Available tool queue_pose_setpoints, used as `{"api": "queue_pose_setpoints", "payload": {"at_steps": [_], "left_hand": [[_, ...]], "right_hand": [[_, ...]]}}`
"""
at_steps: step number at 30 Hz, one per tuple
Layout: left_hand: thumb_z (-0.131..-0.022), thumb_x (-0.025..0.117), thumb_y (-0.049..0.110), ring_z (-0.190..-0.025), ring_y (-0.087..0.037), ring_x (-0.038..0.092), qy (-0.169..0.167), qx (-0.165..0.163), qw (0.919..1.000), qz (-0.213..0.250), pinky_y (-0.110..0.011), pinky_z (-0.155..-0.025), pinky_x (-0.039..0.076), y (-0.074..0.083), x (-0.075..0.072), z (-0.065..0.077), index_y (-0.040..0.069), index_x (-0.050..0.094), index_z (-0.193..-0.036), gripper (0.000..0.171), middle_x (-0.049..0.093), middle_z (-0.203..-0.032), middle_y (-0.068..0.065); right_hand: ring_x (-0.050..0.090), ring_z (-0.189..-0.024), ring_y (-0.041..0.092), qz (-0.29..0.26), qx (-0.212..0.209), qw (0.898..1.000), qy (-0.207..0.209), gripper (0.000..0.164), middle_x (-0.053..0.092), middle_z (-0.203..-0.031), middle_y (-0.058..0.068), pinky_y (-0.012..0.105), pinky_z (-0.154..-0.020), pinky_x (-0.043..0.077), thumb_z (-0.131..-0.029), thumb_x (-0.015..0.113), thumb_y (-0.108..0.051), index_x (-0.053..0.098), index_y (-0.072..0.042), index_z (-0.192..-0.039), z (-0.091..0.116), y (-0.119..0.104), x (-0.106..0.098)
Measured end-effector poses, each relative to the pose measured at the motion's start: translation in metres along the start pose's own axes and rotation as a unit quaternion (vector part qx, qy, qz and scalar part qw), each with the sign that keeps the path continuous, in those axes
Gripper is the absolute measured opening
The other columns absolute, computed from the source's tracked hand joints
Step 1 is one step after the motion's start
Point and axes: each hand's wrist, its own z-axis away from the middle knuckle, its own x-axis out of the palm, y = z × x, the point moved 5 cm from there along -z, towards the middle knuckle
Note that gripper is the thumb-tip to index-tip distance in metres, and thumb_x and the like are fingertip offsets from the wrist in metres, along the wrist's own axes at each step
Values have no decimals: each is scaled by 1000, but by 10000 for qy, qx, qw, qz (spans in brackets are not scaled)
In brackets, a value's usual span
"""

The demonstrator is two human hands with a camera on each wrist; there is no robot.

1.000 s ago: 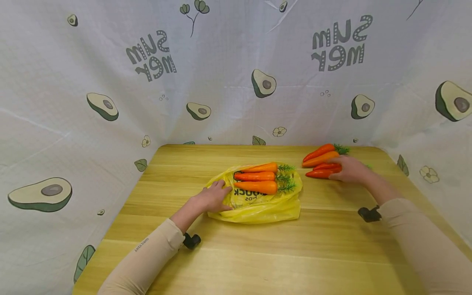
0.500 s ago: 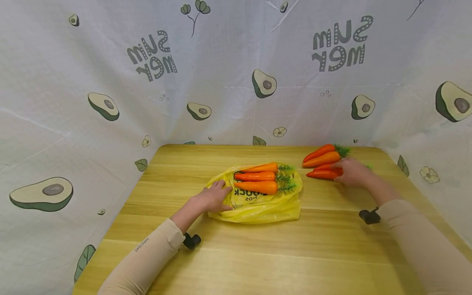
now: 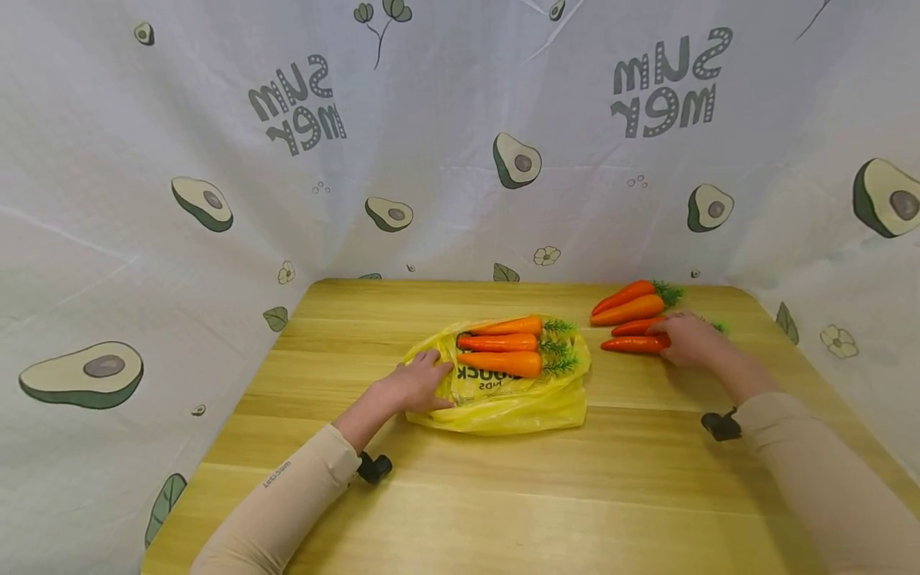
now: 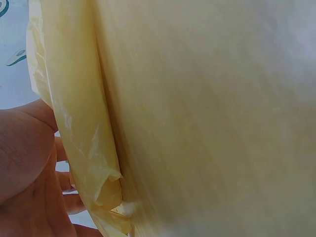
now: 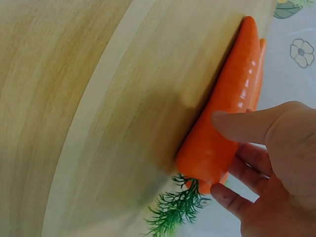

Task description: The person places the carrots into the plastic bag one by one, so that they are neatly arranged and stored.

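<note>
Fingers spread, my left hand (image 3: 417,382) rests on the left edge of a yellow plastic bag (image 3: 532,411) that lies flat on the table. Across the bag lie an upper carrot (image 3: 512,326), a red-orange middle carrot (image 3: 503,343) and a lower carrot (image 3: 503,364), green tops to the right. Farther right, my right hand (image 3: 693,342) grips the nearest carrot (image 3: 636,344) of a second group. In the right wrist view its thumb presses the side of that carrot (image 5: 217,123), with the fingers curled behind it. Another carrot (image 3: 638,327) lies right beside it, partly under the fingers.
Behind my right hand, an orange carrot (image 3: 628,310) and a redder carrot (image 3: 624,295) lie together near the back edge of the wooden table (image 3: 503,503). A white curtain (image 3: 446,104) printed with avocados hangs around the table.
My right hand has shifted slightly right, and the nearest carrot and the one beside it have slid a little the same way. The left hand and the bag stay put.
</note>
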Motion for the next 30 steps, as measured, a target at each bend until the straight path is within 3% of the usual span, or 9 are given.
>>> {"api": "queue_pose_setpoints", "payload": {"at_steps": [8,18,30], "left_hand": [[-94,66,53,-141,-31,38,9,26,10000,13,-66,-107,39,0,-3,0,16,41,-154,75,35,-152,-14],[-94,66,53,-141,-32,37,17,17,10000,95,-66,-107,39,1,-2,2,16,42,-154,75,36,-152,-14],[-93,67,52,-141,-32,38,36,8,9999,95,-66,-107,39,1,-1,2,15,42,-154,75,35,-153,-15]], "right_hand": [[61,-99,52,85,-186,9998,41,30,69,-106,29,65,-93,45,-80,70,2,71,8,-110,0,2,0],[61,-99,52,-111,-85,9998,-122,35,69,-110,29,64,-90,47,-81,67,2,69,8,-115,4,2,0],[61,-88,35,-280,45,9990,-332,41,66,-113,31,56,-81,51,-82,69,-1,66,9,-121,6,-3,-4]]}}
